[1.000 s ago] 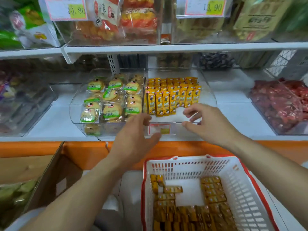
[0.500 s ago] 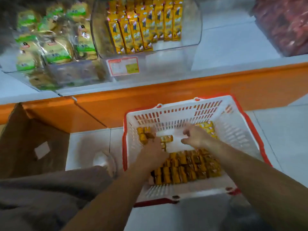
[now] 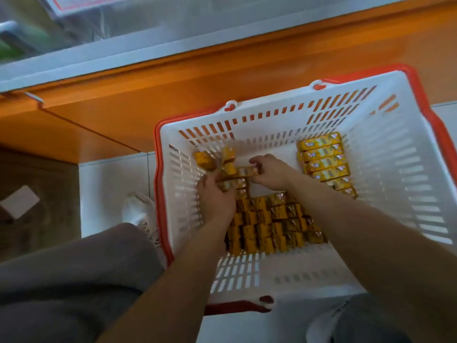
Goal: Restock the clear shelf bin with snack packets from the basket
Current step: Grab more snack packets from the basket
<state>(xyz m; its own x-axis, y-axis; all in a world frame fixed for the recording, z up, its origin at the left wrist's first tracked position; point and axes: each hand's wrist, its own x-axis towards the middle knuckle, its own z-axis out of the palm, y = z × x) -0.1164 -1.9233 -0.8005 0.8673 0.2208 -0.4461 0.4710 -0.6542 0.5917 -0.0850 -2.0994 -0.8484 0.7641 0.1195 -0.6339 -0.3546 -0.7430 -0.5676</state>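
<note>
snack packets [image 3: 228, 167]: light, small, slick wrap, likely crushable; take by the long sides.
left hand [image 3: 217, 196]: curls round loose ones, basket [image 3: 408, 169] far-left corner.
right hand [image 3: 272, 172]: pinches a packet end.

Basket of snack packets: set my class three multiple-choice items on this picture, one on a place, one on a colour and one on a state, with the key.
1. Where in the basket does the neat row of yellow packets lie?
A. along the far right side
B. in the near left corner
C. hanging over the edge

2. What colour is the rim of the basket?
A. blue
B. red
C. green

3. What are the left hand and the right hand doing?
A. resting on the shelf
B. hanging idle outside the basket
C. holding packets inside the basket

Key:
1 A: the row runs beside the right wall, at the far end.
2 B: a red band edges the white walls.
3 C: the fingers of both hands curl on loose packets towards the far left.
</note>
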